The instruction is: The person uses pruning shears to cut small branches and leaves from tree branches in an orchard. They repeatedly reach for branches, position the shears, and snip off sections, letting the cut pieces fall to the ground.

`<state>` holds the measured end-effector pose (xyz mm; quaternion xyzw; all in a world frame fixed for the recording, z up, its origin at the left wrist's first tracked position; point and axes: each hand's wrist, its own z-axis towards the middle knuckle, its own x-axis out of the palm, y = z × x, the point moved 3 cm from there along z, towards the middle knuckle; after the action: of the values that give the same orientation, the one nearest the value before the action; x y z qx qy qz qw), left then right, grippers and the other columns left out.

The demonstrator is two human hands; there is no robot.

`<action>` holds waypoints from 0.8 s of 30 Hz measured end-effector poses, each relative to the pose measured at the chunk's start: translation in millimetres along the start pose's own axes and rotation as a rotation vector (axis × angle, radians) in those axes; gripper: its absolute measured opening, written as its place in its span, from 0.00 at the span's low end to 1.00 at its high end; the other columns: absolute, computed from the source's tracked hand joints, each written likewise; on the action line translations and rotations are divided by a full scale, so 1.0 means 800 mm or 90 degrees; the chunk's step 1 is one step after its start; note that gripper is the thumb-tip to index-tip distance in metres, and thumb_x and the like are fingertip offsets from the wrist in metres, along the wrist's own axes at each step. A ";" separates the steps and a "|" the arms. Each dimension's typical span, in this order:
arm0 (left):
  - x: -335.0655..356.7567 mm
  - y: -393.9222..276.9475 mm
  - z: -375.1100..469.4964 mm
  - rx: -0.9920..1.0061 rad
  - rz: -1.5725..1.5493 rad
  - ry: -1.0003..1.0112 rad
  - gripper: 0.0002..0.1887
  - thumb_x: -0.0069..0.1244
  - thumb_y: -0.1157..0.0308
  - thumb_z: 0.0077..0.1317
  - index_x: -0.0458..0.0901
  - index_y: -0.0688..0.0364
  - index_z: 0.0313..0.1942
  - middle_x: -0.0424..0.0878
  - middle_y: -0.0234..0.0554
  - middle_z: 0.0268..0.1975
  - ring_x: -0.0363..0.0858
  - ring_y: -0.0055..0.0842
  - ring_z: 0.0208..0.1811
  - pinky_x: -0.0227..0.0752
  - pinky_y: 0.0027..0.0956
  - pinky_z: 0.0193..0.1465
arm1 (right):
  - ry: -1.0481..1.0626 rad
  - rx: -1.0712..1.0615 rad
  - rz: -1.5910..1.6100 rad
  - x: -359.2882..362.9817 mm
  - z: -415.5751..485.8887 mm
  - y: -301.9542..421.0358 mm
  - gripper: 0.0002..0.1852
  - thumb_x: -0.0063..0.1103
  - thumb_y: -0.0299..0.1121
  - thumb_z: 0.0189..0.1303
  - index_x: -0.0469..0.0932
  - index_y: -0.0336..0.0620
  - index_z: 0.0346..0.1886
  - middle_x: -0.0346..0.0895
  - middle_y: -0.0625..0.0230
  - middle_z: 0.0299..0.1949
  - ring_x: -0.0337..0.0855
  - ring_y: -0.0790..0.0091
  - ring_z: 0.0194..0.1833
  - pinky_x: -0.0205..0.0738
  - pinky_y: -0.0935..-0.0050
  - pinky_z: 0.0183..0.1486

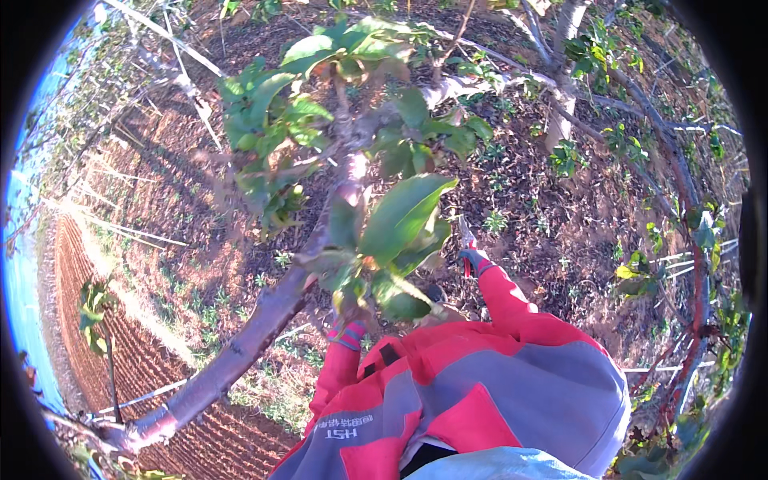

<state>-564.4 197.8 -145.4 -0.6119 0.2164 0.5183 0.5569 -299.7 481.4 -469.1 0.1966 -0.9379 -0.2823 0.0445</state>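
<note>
Right of the leafy shoot, my right hand (474,259), in a grey and red glove, is closed on a red-handled cutting tool, seemingly a pruning saw or shears (466,234), its pale blade pointing up and away. My left hand lies mostly hidden behind leaves at the lower centre; only the striped glove cuff (347,333) shows, so what its fingers do cannot be seen. Close before me, a thick tree branch (258,327) curves up from the lower left. Large green leaves (405,222) on its shoot hang in front of my hands.
A pale trunk (561,108) with forking limbs stands at the upper right. Another reddish branch (690,198) arches down the right side. Dry leaf litter (528,198) and small weeds cover the ground. A furrowed field (129,348) lies at the lower left, with thin white poles nearby.
</note>
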 end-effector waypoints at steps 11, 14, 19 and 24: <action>-0.130 0.011 -0.140 0.042 -0.001 0.051 0.16 0.49 0.70 0.61 0.86 0.48 0.49 0.89 0.43 0.49 0.84 0.42 0.55 0.69 0.48 0.68 | 0.280 0.088 0.130 0.120 -0.154 -0.185 0.08 0.64 0.38 0.65 0.80 0.45 0.35 0.80 0.63 0.23 0.83 0.59 0.24 0.81 0.55 0.26; -0.164 0.017 -0.182 -0.004 -0.005 -0.034 0.16 0.50 0.72 0.63 0.87 0.49 0.50 0.89 0.41 0.47 0.84 0.41 0.53 0.71 0.47 0.64 | 0.292 0.072 0.065 0.131 -0.174 -0.196 0.11 0.68 0.42 0.65 0.81 0.46 0.40 0.84 0.61 0.29 0.86 0.57 0.29 0.84 0.50 0.32; -0.204 0.023 -0.237 -0.063 -0.064 -0.203 0.14 0.52 0.71 0.68 0.88 0.51 0.52 0.89 0.40 0.44 0.86 0.41 0.46 0.76 0.42 0.53 | 0.487 -0.010 0.030 0.165 -0.296 -0.127 0.13 0.68 0.41 0.66 0.82 0.44 0.46 0.83 0.67 0.33 0.86 0.63 0.33 0.84 0.61 0.37; -0.237 0.031 -0.212 -0.087 -0.233 -0.368 0.14 0.54 0.73 0.70 0.87 0.59 0.55 0.90 0.42 0.48 0.88 0.30 0.50 0.79 0.32 0.55 | 0.625 -0.028 0.026 0.167 -0.395 -0.078 0.21 0.61 0.37 0.72 0.76 0.34 0.62 0.86 0.61 0.40 0.89 0.61 0.40 0.87 0.57 0.45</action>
<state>-588.7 -22.5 -17.8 -0.5043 -0.0987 0.5747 0.6369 -339.8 219.0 -242.7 0.2871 -0.8037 -0.1751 0.4908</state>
